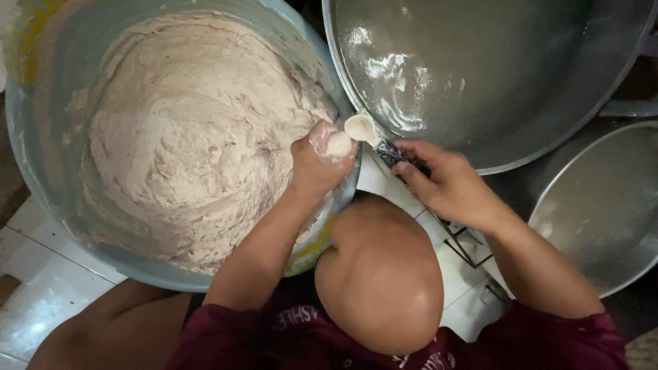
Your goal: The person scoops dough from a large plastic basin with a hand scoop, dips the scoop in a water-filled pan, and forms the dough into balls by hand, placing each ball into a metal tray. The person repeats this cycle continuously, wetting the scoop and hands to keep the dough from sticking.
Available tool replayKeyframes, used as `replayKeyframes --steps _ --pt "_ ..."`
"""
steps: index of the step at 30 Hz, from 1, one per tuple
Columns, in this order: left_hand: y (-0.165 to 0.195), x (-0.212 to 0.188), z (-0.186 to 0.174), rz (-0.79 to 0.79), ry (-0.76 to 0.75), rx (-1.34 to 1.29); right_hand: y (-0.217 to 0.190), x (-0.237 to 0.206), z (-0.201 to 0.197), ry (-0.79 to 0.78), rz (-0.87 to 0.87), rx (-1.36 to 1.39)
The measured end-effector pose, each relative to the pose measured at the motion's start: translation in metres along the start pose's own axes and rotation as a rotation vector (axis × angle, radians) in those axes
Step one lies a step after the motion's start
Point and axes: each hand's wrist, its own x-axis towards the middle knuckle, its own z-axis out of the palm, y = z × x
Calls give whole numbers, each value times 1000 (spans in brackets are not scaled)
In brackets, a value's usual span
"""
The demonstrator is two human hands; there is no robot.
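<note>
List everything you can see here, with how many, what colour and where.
Tub: one, pale blue, left, on the floor.
Dough: one mass, pinkish beige, filling the tub.
Dough ball: one, pale, squeezed from the left fist.
Spoon: one, pale bowl, dark handle, between tub and pan.
Large pan: one, grey metal, wet sheen, top right.
Second pan: one, grey metal, right edge.
Floor tiles: white, bottom left.
Knee: one, bare, bottom centre.
Hands: left hand over the tub rim; right hand holding the spoon handle.
</note>
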Motion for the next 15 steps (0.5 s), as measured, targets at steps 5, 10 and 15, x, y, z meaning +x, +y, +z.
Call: replayKeyframes --steps 5,10,15 --pt "-4 -2 9 -76 -53 225 -14 -3 13 58 -202 -187" --pt "-8 -2 8 -127 -106 256 -10 -1 7 -104 -82 -34" --pt "-11 5 -5 -44 -3 620 12 3 -7 -18 85 -74"
